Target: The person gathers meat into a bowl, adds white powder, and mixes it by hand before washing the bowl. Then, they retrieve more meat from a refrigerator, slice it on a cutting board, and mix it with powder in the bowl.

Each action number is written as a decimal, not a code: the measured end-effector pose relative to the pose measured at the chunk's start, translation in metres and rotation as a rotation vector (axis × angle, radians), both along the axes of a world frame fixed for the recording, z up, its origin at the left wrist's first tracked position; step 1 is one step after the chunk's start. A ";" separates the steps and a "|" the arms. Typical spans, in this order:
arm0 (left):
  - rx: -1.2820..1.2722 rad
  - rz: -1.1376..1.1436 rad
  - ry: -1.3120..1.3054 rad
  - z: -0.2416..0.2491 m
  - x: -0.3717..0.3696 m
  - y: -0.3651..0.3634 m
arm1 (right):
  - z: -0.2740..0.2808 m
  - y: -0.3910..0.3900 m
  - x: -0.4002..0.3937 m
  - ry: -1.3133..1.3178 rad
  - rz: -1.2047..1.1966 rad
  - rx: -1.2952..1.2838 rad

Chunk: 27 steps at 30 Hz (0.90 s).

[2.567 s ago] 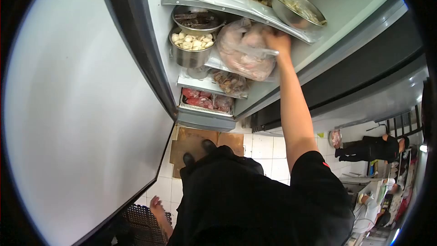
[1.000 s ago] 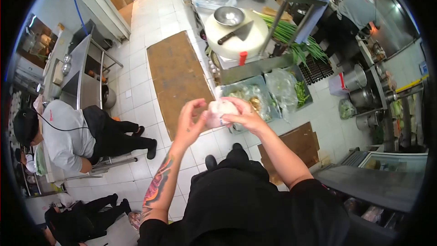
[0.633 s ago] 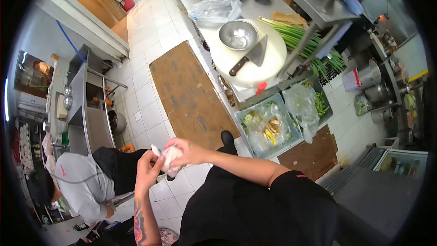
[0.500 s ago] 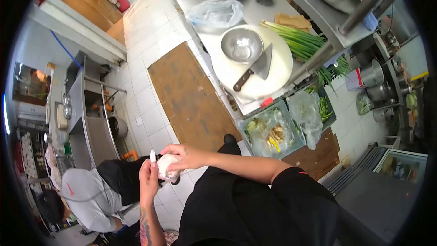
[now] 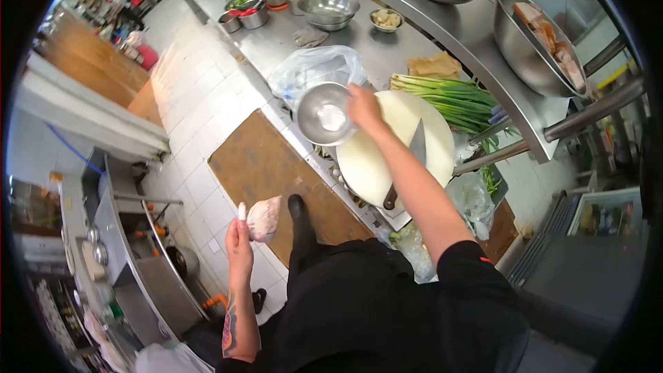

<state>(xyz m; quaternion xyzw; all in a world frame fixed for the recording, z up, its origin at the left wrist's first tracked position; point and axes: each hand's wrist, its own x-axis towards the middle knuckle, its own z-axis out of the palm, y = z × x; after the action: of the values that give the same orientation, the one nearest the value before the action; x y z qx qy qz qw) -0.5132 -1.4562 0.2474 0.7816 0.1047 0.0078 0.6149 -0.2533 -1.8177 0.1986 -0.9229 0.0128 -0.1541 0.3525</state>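
My left hand (image 5: 239, 240) is closed around the white, narrow neck of a small pinkish-white bundle (image 5: 264, 220), which looks like a filled plastic bag. It hangs over the floor, and I cannot make out its contents. With my right hand (image 5: 364, 106) I grip the rim of a metal bowl (image 5: 314, 124), held tilted off the left edge of the round white cutting board (image 5: 362, 166). A shiny pale patch shows inside the bowl. On the board, partly behind my right forearm, lies a kitchen knife (image 5: 418, 144) with a dark handle.
Spring onions (image 5: 442, 100) lie behind the board, and a clear plastic bag (image 5: 321, 65) beside it. More metal bowls (image 5: 328, 10) stand farther back. A steel shelf (image 5: 469, 34) overhangs the right side. Cardboard (image 5: 266, 173) covers part of the floor.
My right hand has left the bundle, reached to the counter and lifted the bowl off the board toward the left. The bundle stays in my left hand. The view has shifted.
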 end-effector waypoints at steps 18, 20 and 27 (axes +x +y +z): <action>-0.285 -1.039 0.389 -0.021 0.277 -0.178 | -0.002 0.020 -0.217 0.511 -0.802 -0.211; -0.378 -1.009 0.493 -0.028 0.262 -0.229 | 0.002 0.008 -0.222 0.489 -0.852 -0.144; -0.301 -0.920 0.152 -0.088 0.235 -0.253 | 0.078 0.010 -0.223 0.224 -0.755 0.277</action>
<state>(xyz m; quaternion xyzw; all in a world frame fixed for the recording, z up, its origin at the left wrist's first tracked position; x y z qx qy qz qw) -0.2782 -1.7096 0.1596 0.6475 -0.2070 -0.3372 0.6513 -0.4758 -1.8077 0.2763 -0.8084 0.4092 -0.1680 0.3884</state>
